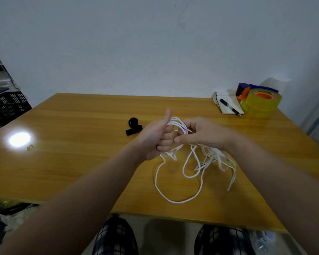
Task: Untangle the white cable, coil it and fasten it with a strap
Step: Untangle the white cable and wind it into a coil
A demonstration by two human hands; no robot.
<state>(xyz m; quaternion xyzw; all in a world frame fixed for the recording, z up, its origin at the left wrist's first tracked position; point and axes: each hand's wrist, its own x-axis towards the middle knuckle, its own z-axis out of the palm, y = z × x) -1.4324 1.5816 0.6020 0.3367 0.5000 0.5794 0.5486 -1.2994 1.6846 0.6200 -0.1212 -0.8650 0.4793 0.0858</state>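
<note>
Head view shows the left hand (156, 138) fisted round several white cable (175, 201) loops, right hand (203, 134) pinching a strand beside it; best feed the tangled slack below the grip slowly, strap (133, 127) waiting beyond the fist.

Left half of yellow wooden bench (72, 126) is open, bar one small shiny metal bit (30, 148). Black rolled strap (133, 127) sits near centre. Loose white cable loops (217, 157) clutter near-right; white notebook with pen (228, 105) and yellow tape rolls (260, 105) block far-right corner.

head-worn view, facing forward-down, close over table (81, 162)
</note>
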